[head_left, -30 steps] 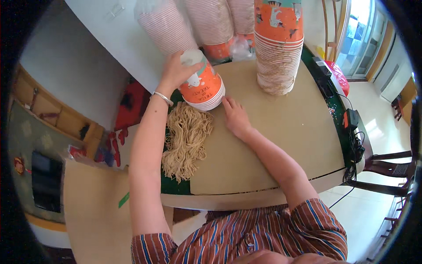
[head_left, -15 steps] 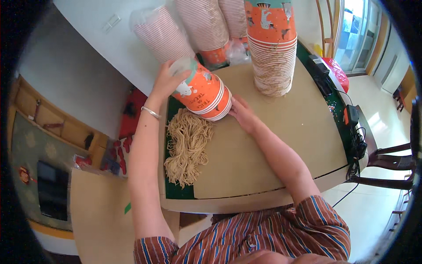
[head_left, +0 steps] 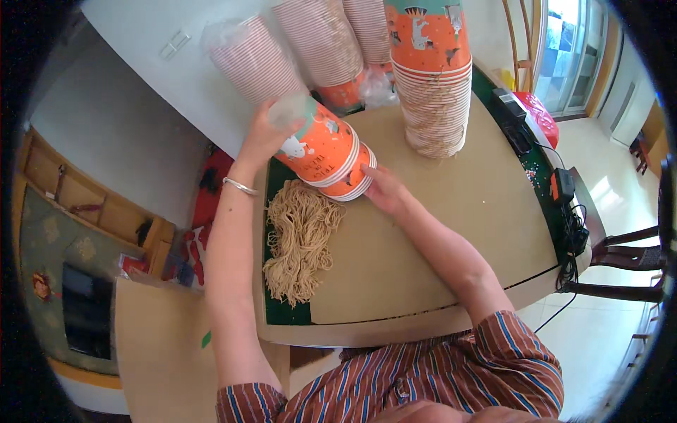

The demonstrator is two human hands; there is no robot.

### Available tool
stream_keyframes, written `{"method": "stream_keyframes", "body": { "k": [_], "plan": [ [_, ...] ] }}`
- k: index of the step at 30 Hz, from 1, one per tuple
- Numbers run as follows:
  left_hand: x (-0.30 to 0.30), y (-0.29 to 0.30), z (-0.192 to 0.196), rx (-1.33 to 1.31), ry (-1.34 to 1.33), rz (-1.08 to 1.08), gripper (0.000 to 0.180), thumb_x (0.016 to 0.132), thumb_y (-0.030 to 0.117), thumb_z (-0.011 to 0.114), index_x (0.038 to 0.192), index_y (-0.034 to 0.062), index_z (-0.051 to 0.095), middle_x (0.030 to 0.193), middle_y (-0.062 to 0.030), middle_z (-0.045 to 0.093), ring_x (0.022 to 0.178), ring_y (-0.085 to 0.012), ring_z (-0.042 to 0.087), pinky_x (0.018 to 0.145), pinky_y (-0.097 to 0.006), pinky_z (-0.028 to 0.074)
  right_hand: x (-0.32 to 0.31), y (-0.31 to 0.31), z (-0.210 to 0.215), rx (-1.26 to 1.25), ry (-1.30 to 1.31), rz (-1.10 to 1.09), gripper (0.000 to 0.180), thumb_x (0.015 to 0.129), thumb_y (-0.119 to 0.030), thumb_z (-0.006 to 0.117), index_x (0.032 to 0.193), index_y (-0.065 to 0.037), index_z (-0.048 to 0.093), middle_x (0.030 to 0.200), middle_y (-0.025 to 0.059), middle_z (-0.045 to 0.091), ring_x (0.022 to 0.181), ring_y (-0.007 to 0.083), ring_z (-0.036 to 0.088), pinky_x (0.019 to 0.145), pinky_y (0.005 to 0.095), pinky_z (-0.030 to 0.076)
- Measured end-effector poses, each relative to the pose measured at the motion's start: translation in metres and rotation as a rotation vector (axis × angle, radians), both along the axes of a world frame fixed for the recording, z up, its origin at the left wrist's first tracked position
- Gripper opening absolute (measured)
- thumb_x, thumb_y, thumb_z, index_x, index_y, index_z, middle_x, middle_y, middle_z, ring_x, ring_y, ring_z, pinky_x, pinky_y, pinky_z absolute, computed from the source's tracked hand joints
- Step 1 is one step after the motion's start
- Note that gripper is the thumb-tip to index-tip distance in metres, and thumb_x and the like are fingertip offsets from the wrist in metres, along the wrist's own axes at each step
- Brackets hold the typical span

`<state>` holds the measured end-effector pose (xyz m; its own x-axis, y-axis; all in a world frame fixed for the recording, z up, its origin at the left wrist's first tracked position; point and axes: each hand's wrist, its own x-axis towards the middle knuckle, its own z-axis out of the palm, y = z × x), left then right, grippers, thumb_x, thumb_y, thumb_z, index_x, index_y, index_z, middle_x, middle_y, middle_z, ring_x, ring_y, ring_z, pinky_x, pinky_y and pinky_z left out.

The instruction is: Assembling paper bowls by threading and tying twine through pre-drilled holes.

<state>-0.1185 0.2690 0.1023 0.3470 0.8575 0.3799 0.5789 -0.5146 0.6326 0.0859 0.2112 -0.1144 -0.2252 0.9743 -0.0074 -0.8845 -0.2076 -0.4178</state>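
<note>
We grip a short tilted stack of orange printed paper cups (head_left: 326,151) at the desk's (head_left: 437,233) far left edge, left hand (head_left: 264,134) closed on its base, right hand (head_left: 381,190) fingers at its rim. Judging by this, separating has barely begun: the tall stack of orange cups (head_left: 431,77) and pile of tan string loops (head_left: 300,236) look untouched.

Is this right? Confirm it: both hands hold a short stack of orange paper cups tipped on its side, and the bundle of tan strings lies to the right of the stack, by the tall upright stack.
Not quite. The head view shows the bundle of tan strings just below the short stack of orange paper cups, toward the person and the table's left edge, not by the tall upright stack. The rest holds: left hand and right hand hold the tipped stack.
</note>
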Motion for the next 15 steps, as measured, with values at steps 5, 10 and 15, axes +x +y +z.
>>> {"method": "stream_keyframes", "body": {
  "k": [5, 10, 15],
  "plan": [
    [-0.023, -0.021, 0.054, 0.052, -0.135, 0.107, 0.082, 0.080, 0.041, 0.077, 0.138, -0.0047, 0.044, 0.137, -0.0194, 0.046, 0.127, -0.0241, 0.047, 0.105, -0.036, 0.040, -0.005, 0.026, -0.010, -0.020, 0.023, -0.087, 0.033, 0.099, -0.010, 0.055, 0.128, 0.004, 0.050, 0.130, 0.0159, 0.059, 0.118, 0.0253, 0.060, 0.105, 0.0392, 0.049],
    [-0.056, -0.053, 0.073, 0.143, -0.237, 0.165, 0.078, 0.082, 0.041, 0.074, 0.142, 0.0024, 0.043, 0.134, -0.0157, 0.049, 0.122, -0.0253, 0.051, 0.101, -0.037, 0.043, -0.024, 0.046, -0.002, -0.174, -0.503, -0.216, 0.041, 0.097, -0.017, 0.058, 0.129, 0.007, 0.051, 0.125, 0.0187, 0.062, 0.111, 0.0237, 0.063, 0.096, 0.0343, 0.051],
    [-0.057, -0.084, 0.070, 0.070, -0.287, 0.155, 0.075, 0.082, 0.040, 0.072, 0.141, 0.0029, 0.043, 0.133, -0.0154, 0.050, 0.119, -0.0237, 0.052, 0.099, -0.036, 0.044, -0.011, 0.047, -0.006, 0.055, -1.260, -0.548, 0.045, 0.096, -0.023, 0.062, 0.129, 0.006, 0.053, 0.118, 0.0148, 0.066, 0.102, 0.0204, 0.064, 0.091, 0.0331, 0.051]
  ]
}}
